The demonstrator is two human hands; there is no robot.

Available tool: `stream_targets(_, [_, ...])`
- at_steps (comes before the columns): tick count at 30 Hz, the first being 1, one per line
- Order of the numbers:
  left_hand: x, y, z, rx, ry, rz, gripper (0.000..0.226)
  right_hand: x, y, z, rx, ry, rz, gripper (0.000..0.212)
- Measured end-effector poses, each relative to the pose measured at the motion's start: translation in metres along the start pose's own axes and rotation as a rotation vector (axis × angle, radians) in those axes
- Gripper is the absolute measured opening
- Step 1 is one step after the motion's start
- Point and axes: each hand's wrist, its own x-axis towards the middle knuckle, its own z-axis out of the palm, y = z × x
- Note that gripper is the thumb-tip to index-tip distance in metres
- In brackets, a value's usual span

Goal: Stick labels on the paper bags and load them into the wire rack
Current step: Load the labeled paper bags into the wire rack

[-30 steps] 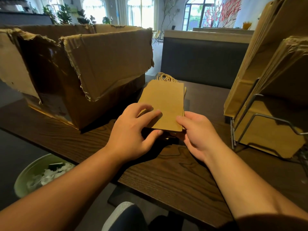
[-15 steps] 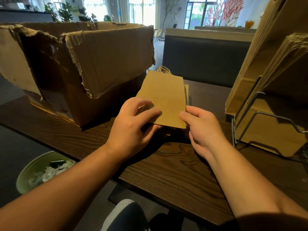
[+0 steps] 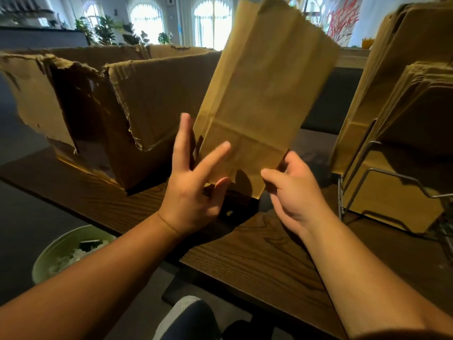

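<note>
Bare forearms (no sleeves), grey ribbed trousers [image 3: 182, 312].

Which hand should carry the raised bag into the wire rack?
Right. The right hand already pinches the paper bag's bottom corner and is nearer the wire rack. The left hand only touches it, fingers spread.
</note>
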Motion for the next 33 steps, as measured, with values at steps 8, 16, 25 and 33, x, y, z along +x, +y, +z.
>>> stream_targets(8, [-0.004, 0.014, -0.01, -0.051, -0.025, -0.334, 0.097, -0.006, 0.002, 0.006, -0.297, 0.039, 0.087, 0.048])
stream_targets(16, [0.011, 0.042, -0.017, -0.127, 0.108, -0.409, 0.077, -0.017, -0.012, 0.007, -0.262, 0.03, -0.183, 0.03])
stream_targets(25, [0.036, 0.096, -0.019, -0.582, -0.008, -0.74, 0.058, -0.064, -0.056, -0.025, -0.56, 0.082, -0.258, 0.038])
stream_targets(33, [0.009, 0.145, 0.019, -0.596, -0.378, -0.726, 0.044, -0.108, -0.047, -0.083, -0.503, 0.321, -0.159, 0.043])
